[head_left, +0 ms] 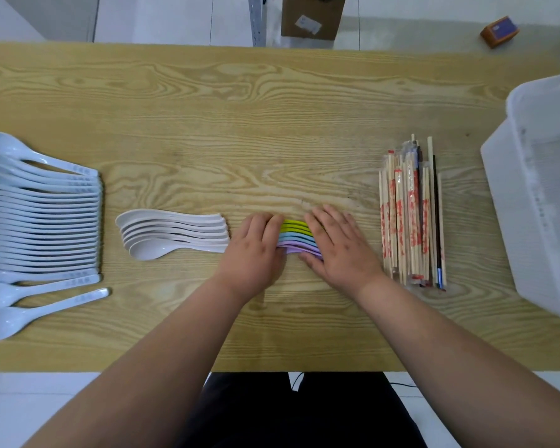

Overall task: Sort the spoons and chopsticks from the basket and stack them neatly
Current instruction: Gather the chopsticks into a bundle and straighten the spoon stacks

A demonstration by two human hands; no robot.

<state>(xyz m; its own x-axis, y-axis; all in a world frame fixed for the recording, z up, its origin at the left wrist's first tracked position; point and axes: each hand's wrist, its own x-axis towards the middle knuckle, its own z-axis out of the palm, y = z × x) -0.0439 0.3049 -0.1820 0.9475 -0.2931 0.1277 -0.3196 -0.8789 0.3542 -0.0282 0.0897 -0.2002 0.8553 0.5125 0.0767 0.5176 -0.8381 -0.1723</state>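
We see one wooden table (207, 108) carrying everything. At its right end sits one white plastic basket (537, 189), tipped toward us. Its far side runs out of the picture and its inside is too blurred to make out.

Along the left edge lies a row of pale blue spoons (39, 227), handles pointing right. We count about twenty, but they overlap closely and most bowls are cut off by the edge, so the count is not exact. Two of them lie loose at the near end.

Just left of the basket lies one pile of chopsticks (411, 221), running near to far. Most are in clear sleeves with red print, and one dark stick has a blue tip. They are too bunched to count.

Beyond the table, one cardboard box (311, 17) is cut off at the top.

Between the blue row and our hands lie five or six nested cream spoons (172, 234).

The left hand (256, 250) lies over the left end of the coloured spoons (296, 237), fingers bent down. We cannot tell whether it grips or only presses. The right hand (340, 247) lies flat with straight fingers across their right end. Only the middle shows: about three yellow-green bands, two blue and two or three purple.

One small orange box (500, 31) sits on the floor.
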